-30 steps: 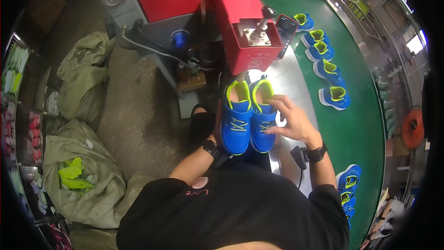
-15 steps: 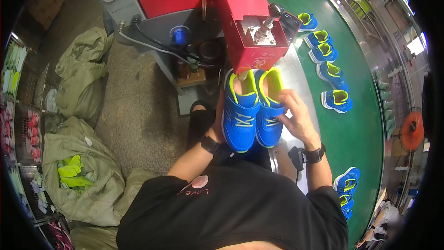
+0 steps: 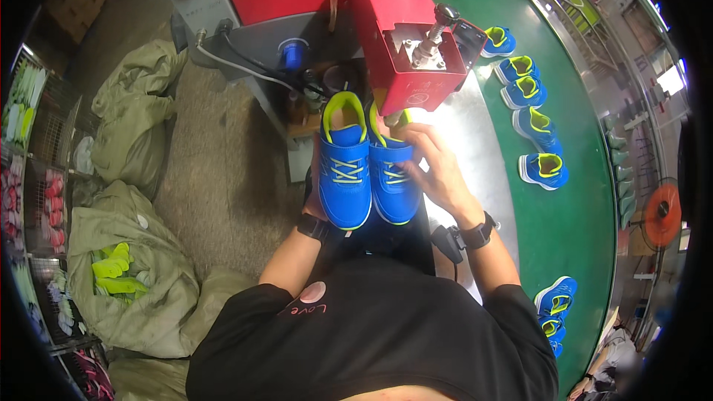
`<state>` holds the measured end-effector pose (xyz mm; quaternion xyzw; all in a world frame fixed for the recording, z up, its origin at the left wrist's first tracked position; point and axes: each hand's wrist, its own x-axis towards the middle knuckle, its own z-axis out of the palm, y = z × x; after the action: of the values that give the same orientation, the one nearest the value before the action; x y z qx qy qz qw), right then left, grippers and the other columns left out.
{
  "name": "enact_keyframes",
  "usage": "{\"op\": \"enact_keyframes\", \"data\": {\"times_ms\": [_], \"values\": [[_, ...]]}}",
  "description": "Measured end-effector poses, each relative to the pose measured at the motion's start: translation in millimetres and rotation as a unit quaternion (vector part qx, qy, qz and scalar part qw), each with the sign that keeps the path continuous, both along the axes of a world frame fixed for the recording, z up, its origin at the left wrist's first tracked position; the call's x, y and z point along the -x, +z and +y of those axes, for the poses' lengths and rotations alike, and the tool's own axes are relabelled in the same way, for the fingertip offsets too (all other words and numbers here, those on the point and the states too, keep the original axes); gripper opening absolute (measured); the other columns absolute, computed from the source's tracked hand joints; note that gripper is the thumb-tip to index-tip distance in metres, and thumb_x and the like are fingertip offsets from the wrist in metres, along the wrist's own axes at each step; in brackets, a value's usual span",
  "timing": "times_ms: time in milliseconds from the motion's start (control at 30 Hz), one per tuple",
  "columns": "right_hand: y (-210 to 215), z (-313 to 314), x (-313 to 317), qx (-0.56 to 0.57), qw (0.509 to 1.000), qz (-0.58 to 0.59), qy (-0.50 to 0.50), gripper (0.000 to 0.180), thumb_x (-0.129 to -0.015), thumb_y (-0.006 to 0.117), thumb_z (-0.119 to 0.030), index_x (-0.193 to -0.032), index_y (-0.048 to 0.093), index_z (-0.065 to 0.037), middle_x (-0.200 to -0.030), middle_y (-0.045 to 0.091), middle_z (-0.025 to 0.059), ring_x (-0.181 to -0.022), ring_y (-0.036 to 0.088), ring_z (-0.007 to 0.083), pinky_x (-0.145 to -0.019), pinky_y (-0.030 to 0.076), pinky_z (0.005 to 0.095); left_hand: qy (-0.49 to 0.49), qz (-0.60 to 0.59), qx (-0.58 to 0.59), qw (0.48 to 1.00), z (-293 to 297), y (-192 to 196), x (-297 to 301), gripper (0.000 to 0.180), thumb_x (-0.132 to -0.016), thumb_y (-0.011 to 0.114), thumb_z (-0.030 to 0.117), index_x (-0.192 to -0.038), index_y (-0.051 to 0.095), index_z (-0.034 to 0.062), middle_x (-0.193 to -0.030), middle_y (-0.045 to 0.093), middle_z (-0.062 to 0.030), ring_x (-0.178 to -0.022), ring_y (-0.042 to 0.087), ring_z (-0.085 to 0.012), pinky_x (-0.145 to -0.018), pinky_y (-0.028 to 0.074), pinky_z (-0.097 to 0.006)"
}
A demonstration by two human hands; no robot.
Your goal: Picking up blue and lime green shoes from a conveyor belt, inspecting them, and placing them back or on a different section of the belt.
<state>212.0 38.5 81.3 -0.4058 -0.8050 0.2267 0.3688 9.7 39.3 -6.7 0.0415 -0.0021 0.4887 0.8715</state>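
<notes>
A pair of blue shoes with lime-green linings and laces is held side by side in front of me, toes toward me. My left hand (image 3: 315, 197) grips the left shoe (image 3: 345, 186) along its outer side; its fingers are mostly hidden behind the shoe. On the right shoe (image 3: 395, 197), my right hand (image 3: 442, 174) has its fingers at the collar and its thumb near the strap. Just above that shoe's opening is the red machine head (image 3: 405, 37), which hides part of the heel.
Several blue shoes (image 3: 541, 128) stand on the green conveyor belt (image 3: 572, 230) at the right. A metal ledge (image 3: 486, 141) runs beside it. Green sacks (image 3: 134, 275) lie on the floor at left, near racks of shoe parts (image 3: 53, 204). An orange fan (image 3: 661, 212) is at far right.
Both hands have shifted left with the shoes, so the right shoe's opening is now below the machine head instead of the left one's. My view has moved slightly.
</notes>
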Motion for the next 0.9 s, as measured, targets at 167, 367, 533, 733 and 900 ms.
{"op": "enact_keyframes", "data": {"times_ms": [167,367,533,733,900], "values": [[12,-17,3,0.019,1.000,-0.011,0.018,0.036,-0.080,0.071,-0.001,-0.112,0.057,-0.003,-0.116,0.056,0.0121,-0.087,0.062,0.0264,-0.074,0.052,0.0349,0.016,0.046,0.052,0.997,-21,19,9,0.060,-0.095,0.038,0.064,-0.106,0.063,0.0111,-0.094,0.069,-0.0043,-0.081,0.065,-0.0162,-0.073,0.056,-0.029],[29,-16,-24,0.100,0.994,-0.009,0.041,0.033,-0.082,0.071,-0.005,-0.112,0.059,-0.002,-0.115,0.060,0.0142,-0.095,0.064,0.0305,-0.079,0.053,0.0356,-0.006,0.022,0.026,0.999,-33,21,-8,0.062,-0.097,0.035,0.063,-0.114,0.060,0.0087,-0.105,0.068,-0.0074,-0.092,0.065,-0.0185,-0.083,0.054,-0.033],[25,-8,-38,0.099,0.986,-0.120,0.059,0.032,-0.092,0.060,-0.022,-0.120,0.060,-0.008,-0.117,0.063,0.0117,-0.099,0.064,0.0298,-0.084,0.053,0.0360,-0.060,0.028,0.007,0.998,-21,5,-12,0.063,-0.098,0.037,0.059,-0.127,0.055,0.0058,-0.117,0.065,-0.0092,-0.103,0.063,-0.0214,-0.093,0.051,-0.036],[18,-34,-105,-0.140,0.911,-0.388,0.029,0.014,-0.077,0.064,-0.018,-0.091,0.063,-0.014,-0.109,0.062,-0.0002,-0.079,0.056,0.0212,-0.069,0.047,0.0349,-0.283,0.034,-0.006,0.959,3,-12,-88,0.066,-0.100,0.033,0.057,-0.139,0.044,0.0052,-0.130,0.057,-0.0144,-0.118,0.058,-0.0255,-0.103,0.045,-0.041],[14,-110,-201,-0.081,0.888,-0.358,-0.278,0.012,-0.067,0.068,-0.011,-0.078,0.062,-0.011,-0.076,0.059,0.0058,-0.070,0.062,0.0270,-0.062,0.050,0.0396,-0.389,0.010,-0.082,0.918,1,-36,-139,0.090,-0.093,0.026,0.072,-0.151,0.024,0.0030,-0.152,0.034,-0.0172,-0.138,0.037,-0.0321,-0.112,0.032,-0.050]]}}
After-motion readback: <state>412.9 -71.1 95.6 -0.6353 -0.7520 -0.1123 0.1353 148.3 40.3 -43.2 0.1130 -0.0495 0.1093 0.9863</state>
